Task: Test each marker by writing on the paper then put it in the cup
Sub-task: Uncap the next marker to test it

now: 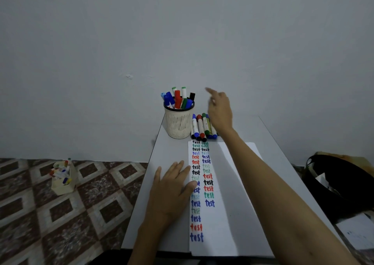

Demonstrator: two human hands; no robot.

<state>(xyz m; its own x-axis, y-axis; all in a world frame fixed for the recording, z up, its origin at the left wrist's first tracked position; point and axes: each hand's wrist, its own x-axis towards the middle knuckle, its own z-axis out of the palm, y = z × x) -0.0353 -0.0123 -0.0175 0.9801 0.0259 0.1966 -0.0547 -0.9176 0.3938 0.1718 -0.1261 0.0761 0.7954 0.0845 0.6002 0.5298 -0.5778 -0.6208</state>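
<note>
Light was dim and even; the right hand blurred at upper centre; frame edges bowed outward.

the paper just in front of the cup bears the word "test" repeated in two columns, in black, green, blue and red.

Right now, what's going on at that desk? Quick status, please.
Left hand flat, pinning paper. Right hand open, empty, above loose markers beside cup. Cup already holds several markers. Nothing in the way.
</note>
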